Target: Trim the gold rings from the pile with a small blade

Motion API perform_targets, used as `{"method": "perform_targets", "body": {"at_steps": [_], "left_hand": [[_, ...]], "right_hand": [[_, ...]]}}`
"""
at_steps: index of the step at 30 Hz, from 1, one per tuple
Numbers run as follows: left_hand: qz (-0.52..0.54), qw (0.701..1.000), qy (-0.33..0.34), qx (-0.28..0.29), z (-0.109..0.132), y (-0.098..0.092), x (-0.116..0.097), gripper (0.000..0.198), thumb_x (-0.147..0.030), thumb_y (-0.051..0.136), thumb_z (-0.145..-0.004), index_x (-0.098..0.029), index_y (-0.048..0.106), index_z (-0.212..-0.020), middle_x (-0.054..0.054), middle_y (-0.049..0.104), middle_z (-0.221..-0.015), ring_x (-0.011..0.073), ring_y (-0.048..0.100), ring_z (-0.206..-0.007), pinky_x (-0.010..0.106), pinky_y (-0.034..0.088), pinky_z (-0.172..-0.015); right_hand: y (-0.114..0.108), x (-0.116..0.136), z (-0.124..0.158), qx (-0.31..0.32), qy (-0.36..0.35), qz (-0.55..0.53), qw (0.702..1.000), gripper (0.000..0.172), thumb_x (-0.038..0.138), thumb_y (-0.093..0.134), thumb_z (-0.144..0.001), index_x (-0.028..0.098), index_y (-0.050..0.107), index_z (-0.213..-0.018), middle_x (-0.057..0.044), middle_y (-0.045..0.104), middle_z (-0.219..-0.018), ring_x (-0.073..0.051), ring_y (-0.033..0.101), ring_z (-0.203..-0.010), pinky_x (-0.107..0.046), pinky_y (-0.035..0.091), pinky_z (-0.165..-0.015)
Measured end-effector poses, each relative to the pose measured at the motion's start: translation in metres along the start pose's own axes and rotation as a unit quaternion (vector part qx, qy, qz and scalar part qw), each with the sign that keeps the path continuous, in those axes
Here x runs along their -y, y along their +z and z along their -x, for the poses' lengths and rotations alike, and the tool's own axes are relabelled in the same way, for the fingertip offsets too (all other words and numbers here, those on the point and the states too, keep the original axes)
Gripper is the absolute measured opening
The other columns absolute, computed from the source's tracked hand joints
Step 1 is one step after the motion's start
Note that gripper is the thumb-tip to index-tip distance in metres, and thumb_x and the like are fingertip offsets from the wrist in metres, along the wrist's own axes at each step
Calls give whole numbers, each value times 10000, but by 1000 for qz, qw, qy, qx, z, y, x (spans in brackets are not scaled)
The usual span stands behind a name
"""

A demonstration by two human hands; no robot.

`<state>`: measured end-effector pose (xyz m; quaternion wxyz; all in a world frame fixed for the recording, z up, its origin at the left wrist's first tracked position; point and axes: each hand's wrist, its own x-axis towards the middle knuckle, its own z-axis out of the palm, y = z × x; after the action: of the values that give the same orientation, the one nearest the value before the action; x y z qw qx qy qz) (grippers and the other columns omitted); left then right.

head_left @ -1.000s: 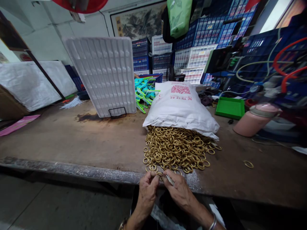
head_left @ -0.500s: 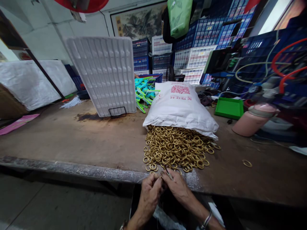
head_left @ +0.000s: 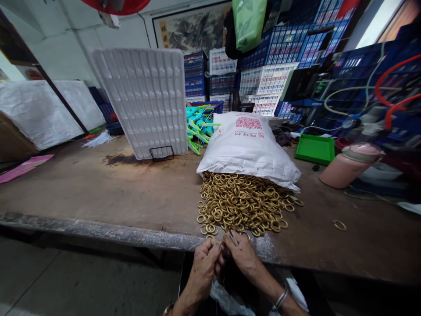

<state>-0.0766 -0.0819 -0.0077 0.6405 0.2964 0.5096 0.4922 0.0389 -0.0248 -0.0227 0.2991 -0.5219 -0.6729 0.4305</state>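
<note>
A heap of gold-coloured rings point(head_left: 243, 206) spills from the mouth of a white printed sack point(head_left: 246, 147) onto the worktable. My left hand point(head_left: 205, 265) is closed in a pinch at the table's front edge; whatever its fingertips hold is too small to make out. Close beside it, my right hand point(head_left: 245, 256) is closed, with a thin metal blade-like tool point(head_left: 233, 238) sticking out between thumb and fingers. The fingertips of both hands nearly meet just in front of the nearest rings.
A single ring point(head_left: 339, 225) lies apart on the right. Behind stand an upright white ribbed plastic tray point(head_left: 144, 101), turquoise and lime plastic pieces point(head_left: 199, 125), a green tray point(head_left: 315, 148) and a pink bottle point(head_left: 350, 164). Stacked crates point(head_left: 268, 81) line the back.
My hands have moved apart very slightly at the fingertips, and the tool in my right hand has shifted a little to the right. The heap of rings looks the same.
</note>
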Motion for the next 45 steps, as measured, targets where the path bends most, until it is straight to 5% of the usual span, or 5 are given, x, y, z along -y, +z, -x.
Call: {"method": "perform_targets", "body": {"at_steps": [14, 22, 37, 45], "left_hand": [[-26, 999, 28, -14, -4, -4, 6, 342, -488, 541, -735, -165, 451, -663, -68, 418, -501, 29, 290, -385, 164, 206, -383], [-36, 998, 43, 36, -2, -3, 0, 326, -468, 546, -736, -163, 459, -663, -64, 421, -514, 30, 293, -385, 170, 213, -390], [-36, 997, 62, 30, -1, -3, 11, 379, -519, 518, -738, -167, 443, -620, -69, 415, -468, 27, 277, -354, 172, 204, -374], [21, 999, 2, 35, 4, -1, 3, 377, -517, 569, -694, -161, 450, -658, -59, 447, -479, 20, 284, -352, 168, 147, -355]], "right_hand": [[-5, 16, 4, 73, -30, 3, 997, 334, 445, 347, -810, 181, 461, -640, 33, 456, -584, -113, 412, -573, -223, 338, -538], [-8, 16, 7, 108, -27, -32, 993, 335, 458, 358, -816, 179, 477, -673, 31, 497, -606, -116, 454, -600, -224, 353, -564], [-11, 23, 10, 85, 18, -36, 996, 259, 390, 378, -769, 192, 443, -614, 39, 460, -595, -118, 434, -596, -238, 347, -587], [-10, 27, 10, 60, 25, -40, 997, 295, 411, 366, -750, 200, 412, -551, 49, 418, -519, -106, 390, -519, -235, 332, -534]]}}
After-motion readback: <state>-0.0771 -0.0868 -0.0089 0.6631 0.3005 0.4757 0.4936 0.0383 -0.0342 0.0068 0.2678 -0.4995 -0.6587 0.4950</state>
